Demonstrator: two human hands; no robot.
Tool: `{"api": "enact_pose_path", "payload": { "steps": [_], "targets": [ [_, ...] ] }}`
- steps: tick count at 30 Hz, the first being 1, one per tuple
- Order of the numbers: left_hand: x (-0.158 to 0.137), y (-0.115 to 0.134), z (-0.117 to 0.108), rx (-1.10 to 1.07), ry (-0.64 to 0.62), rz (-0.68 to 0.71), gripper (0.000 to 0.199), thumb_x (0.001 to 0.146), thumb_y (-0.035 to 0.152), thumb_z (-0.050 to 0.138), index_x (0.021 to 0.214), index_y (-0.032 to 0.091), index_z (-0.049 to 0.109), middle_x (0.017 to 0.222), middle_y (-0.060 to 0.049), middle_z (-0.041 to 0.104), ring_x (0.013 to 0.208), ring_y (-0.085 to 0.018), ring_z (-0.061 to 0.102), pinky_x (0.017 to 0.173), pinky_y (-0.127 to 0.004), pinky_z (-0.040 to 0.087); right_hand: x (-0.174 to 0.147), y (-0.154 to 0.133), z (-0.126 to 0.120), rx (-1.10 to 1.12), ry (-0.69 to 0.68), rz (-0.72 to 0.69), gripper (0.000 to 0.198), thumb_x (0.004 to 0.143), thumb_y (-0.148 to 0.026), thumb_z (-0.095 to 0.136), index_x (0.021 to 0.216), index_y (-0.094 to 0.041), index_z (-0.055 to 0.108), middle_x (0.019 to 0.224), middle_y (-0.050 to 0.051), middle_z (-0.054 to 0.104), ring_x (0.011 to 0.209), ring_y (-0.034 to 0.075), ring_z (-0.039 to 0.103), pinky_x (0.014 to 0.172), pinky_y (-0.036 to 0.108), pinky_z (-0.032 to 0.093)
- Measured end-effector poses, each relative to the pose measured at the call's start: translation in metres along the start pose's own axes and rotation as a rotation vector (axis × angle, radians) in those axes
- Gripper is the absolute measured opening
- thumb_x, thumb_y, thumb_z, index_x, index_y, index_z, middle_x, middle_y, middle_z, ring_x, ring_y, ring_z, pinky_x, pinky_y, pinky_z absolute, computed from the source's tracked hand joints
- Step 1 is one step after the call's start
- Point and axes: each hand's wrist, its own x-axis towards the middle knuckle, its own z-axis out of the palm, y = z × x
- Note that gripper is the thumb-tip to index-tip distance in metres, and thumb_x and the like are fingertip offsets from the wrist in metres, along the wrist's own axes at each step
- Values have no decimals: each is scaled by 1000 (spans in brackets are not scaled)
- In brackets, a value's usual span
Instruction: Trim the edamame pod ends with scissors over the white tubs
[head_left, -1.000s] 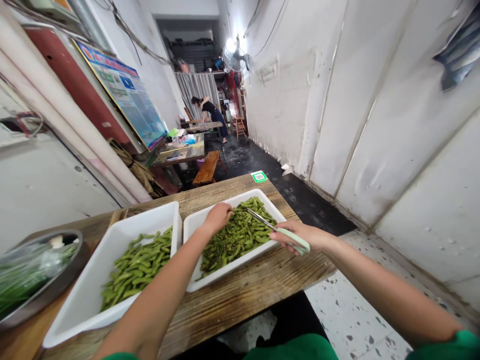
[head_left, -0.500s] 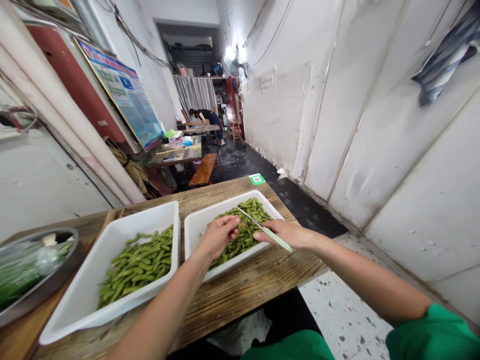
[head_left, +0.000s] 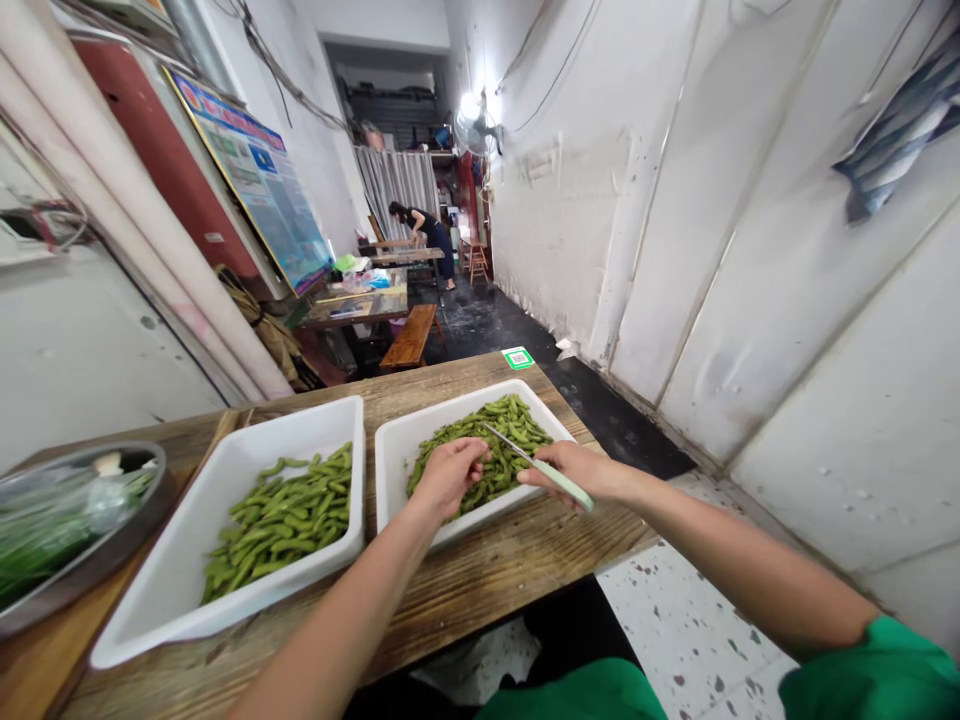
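Observation:
My right hand (head_left: 576, 468) is wrapped around the pale green handle of a pair of scissors (head_left: 561, 483), seen edge-on. Their slim metal blades point up and left over the right white tray (head_left: 383, 490), above a heap of green edamame pods (head_left: 510, 420). Just left of the blades, my left hand (head_left: 451, 474) is closed, fingertips pinched together low over the same heap. Whatever is between those fingers is hidden. A second white tray (head_left: 127, 625) stands to the left, with more green pods (head_left: 289, 525) piled towards its right side.
At the far left, a metal basin (head_left: 159, 490) holds bagged greens. Both trays stand on a wooden table (head_left: 450, 600), with a green code card (head_left: 517, 358) at its far edge. Beyond are a bench (head_left: 411, 338), other tables and a person (head_left: 431, 235) bending over one. A white wall runs along the right.
The view has shifted slightly. Both hands stay over the right tray; the left hand sits a little farther from the scissors' tip. The person at the back has raised their upper body slightly.

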Motion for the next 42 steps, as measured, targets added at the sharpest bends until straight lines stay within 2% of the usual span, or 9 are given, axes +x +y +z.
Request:
{"api": "enact_pose_path", "payload": {
  "steps": [3,6,12,15,20,24,30,39,42],
  "targets": [
    [1,-3,-3,189,91,129,24,59,28,69,75,11,65,60,1,57,46,-5,41,44,-19,30,-4,-2,-7,21,-4,-16,46,66,-62,58,72,-18,44,50,-6,42,39,9,44,35,20,37],
    [-1,-1,-3,271,109,204,31,58,30,70,83,12,68,70,-2,63,54,-9,49,51,-21,36,-8,-4,-10,-64,35,-80,43,68,-59,58,74,-17,49,52,-5,42,43,8,43,40,20,36],
    [-2,2,-1,155,50,229,36,55,28,74,86,13,65,72,-3,65,66,-13,57,61,-24,43,-8,1,-8,-246,80,-234,40,69,-54,60,72,-14,58,60,-2,50,56,11,46,49,21,34],
    [-1,0,-1,33,29,183,37,54,26,75,85,12,63,71,-3,65,66,-13,60,66,-27,47,-10,1,-8,-199,78,-200,39,70,-53,60,74,-14,57,59,-2,49,51,10,45,47,20,34],
    [-1,-2,-2,-91,61,166,36,54,26,76,83,12,61,74,-5,67,70,-15,62,72,-30,48,-23,-1,-10,41,-5,-117,39,72,-55,57,76,-17,49,51,-6,41,40,8,44,39,19,37],
    [0,-2,-1,-58,150,261,36,52,28,76,81,13,62,68,0,63,61,-11,58,66,-26,47,-33,2,-9,67,-120,-93,39,72,-55,56,77,-17,49,51,-6,43,40,8,46,37,17,39],
    [-4,-1,3,31,173,315,35,52,32,75,79,13,61,64,0,62,57,-11,56,61,-25,45,-29,2,-4,1,-82,-116,41,72,-56,56,77,-16,51,52,-5,43,39,7,46,34,16,39],
    [-10,-6,2,172,151,340,30,54,30,74,76,13,62,75,-3,64,69,-13,57,66,-24,43,-15,-2,4,28,-84,-117,41,72,-57,55,71,-17,46,48,-6,44,37,8,47,32,17,40],
    [-14,-4,3,81,119,341,27,53,26,74,71,13,58,96,-8,64,83,-16,58,71,-25,44,-15,-4,4,63,-103,-125,41,71,-56,56,70,-17,45,48,-6,43,35,7,45,31,16,39]
  ]
}}
